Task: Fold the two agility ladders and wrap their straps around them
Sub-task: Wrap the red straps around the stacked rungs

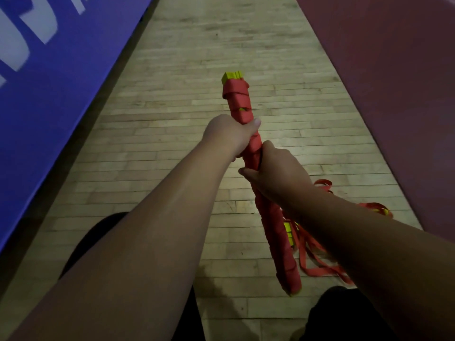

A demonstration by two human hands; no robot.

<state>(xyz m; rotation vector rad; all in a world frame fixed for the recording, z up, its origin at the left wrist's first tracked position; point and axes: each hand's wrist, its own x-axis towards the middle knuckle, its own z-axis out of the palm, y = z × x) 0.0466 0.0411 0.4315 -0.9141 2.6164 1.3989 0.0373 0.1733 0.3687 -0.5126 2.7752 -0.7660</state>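
Note:
I hold a folded agility ladder bundle [240, 102] out in front of me, its yellow rungs wound in red strap along nearly its whole length. My left hand [229, 136] grips the bundle in its upper half, thumb across the strap. Just below, my right hand [275, 173] grips the middle of the bundle. The bundle's lower end [288, 267] points down toward my legs. A second ladder [317, 247] lies on the floor beneath my right forearm, its red straps loose and yellow rungs partly hidden.
A strip of wooden plank floor [197, 70] runs ahead. A blue mat with white lettering [49, 82] borders it on the left and a dark red mat [394, 82] on the right. My dark-clothed legs [344, 316] fill the bottom edge.

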